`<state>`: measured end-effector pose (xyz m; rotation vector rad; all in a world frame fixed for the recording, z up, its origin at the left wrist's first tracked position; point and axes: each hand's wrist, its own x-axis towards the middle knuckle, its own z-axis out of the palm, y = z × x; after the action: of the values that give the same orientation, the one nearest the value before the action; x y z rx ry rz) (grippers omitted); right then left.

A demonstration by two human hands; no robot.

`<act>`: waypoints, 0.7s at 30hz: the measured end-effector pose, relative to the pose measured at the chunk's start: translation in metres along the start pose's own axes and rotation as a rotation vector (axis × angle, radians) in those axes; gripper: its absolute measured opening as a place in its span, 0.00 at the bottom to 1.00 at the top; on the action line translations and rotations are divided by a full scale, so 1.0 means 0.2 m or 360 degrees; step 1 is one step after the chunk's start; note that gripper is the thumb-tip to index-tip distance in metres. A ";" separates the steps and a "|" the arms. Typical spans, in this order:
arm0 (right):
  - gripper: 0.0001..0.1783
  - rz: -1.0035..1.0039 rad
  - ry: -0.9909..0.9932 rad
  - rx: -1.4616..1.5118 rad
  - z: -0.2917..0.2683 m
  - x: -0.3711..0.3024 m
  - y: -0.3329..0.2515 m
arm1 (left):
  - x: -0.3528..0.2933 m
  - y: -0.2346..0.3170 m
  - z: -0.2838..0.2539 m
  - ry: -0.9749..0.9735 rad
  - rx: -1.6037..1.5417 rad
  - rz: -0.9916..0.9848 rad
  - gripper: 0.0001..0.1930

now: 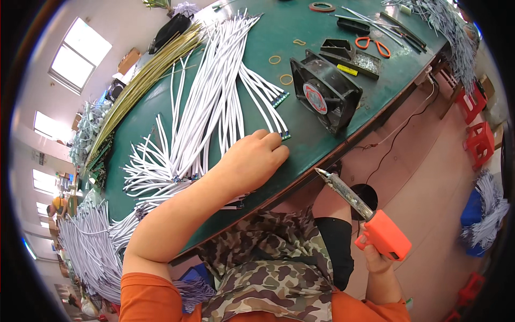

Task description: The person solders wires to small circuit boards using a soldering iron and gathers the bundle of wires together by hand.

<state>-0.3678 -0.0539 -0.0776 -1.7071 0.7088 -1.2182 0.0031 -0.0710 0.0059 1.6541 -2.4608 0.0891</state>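
My left hand [256, 158] is closed over the near edge of the green table, its fingers curled and their tips hidden beneath it. Just beyond the knuckles lie white cables [263, 107] whose ends carry small green circuit boards [285, 136]. Whatever the fingers pinch is out of sight. A soldering gun [348, 196] with an orange-red handle is gripped in my right hand [376, 257], off the table's edge over my lap. Its metal tip points up and left, apart from the cables. A large bundle of white cables [206, 96] spreads across the table beside my left forearm.
A black fan [325, 91] stands on the table [300, 153] near the right edge. Past it are a black tray [365, 63], orange-handled scissors [373, 45] and rubber bands [286, 79]. Yellowish cables [145, 70] lie at left. Red stools [479, 144] stand on the right.
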 end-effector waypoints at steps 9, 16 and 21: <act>0.10 0.0057 0.0019 0.0040 -0.01 -0.01 0.02 | -0.07 0.25 0.05 0.0185 -0.0020 -0.0388 0.04; 0.10 -0.0015 -0.0005 -0.0002 0.00 0.01 -0.03 | -0.13 0.19 0.01 0.0172 -0.0112 -0.0440 0.13; 0.11 -0.0039 0.0042 0.0018 0.04 -0.03 -0.06 | -0.19 0.19 0.03 0.0325 -0.0311 -0.0275 0.13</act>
<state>-0.3626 -0.0406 -0.0710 -1.6980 0.6974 -1.2615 -0.0194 -0.0227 -0.0045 1.6740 -2.0980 -0.0057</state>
